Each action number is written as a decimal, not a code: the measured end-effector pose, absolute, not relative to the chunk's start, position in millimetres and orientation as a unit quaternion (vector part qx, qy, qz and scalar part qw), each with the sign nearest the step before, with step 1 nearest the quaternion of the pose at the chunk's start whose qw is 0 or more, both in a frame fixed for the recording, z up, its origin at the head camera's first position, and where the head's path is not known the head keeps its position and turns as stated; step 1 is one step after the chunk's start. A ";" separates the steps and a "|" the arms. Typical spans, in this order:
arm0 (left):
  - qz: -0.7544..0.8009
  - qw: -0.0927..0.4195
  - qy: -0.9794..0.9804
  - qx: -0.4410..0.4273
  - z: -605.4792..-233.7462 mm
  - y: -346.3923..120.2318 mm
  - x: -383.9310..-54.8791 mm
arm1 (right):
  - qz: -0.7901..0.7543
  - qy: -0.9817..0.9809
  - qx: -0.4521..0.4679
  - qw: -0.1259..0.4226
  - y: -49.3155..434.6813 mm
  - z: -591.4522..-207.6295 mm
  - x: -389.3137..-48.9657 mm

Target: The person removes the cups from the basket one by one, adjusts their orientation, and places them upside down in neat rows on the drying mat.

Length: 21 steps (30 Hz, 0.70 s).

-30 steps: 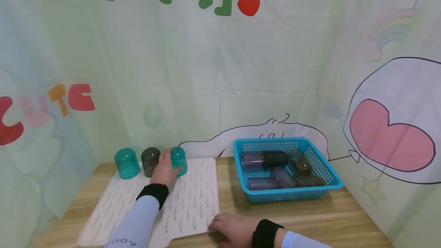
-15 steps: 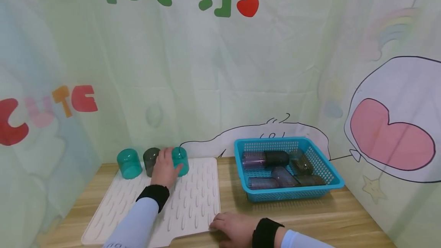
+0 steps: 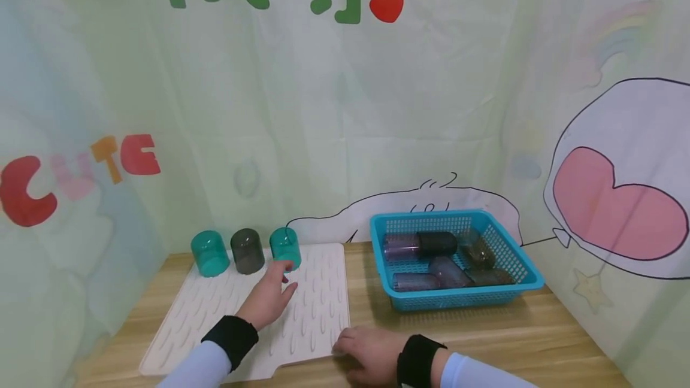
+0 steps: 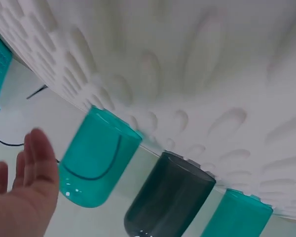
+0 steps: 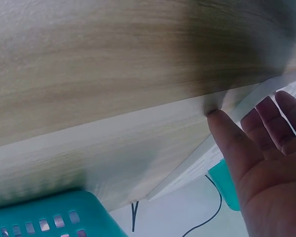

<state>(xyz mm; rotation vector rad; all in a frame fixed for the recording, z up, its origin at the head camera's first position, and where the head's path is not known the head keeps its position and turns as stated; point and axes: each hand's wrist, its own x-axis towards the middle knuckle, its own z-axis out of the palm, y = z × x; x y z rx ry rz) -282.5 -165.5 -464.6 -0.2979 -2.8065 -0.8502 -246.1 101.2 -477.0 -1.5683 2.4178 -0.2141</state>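
Three cups stand upside down in a row along the back of a white ridged mat [image 3: 318,298]: a teal cup [image 3: 209,254] at the left, a dark grey cup [image 3: 247,251] in the middle and another teal cup [image 3: 285,249] at the right. My left hand [image 3: 269,298] hovers in front of the right-hand teal cup, holding nothing. In the left wrist view its fingers [image 4: 37,153] are extended beside that cup, with a gap between. My right hand [image 3: 372,352] rests at the mat's front right corner, its fingers loosely extended and gripping nothing.
A blue plastic basket [image 3: 458,301] stands right of the mat, with several dark translucent cups [image 3: 438,244] lying in it. Wooden tabletop [image 3: 512,334] runs around mat and basket. A printed cloth [image 3: 345,106] hangs behind the table.
My left hand has come off the right-hand teal cup and drawn back toward me, uncovering the grey cup. The right hand stays at the mat's corner. The head view has shifted slightly.
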 end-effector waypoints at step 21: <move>-0.184 -0.118 -0.949 -0.228 -463.8 -160.0 -218.0 | -0.072 0.836 -0.530 0.122 98.2 -480.1 -247.3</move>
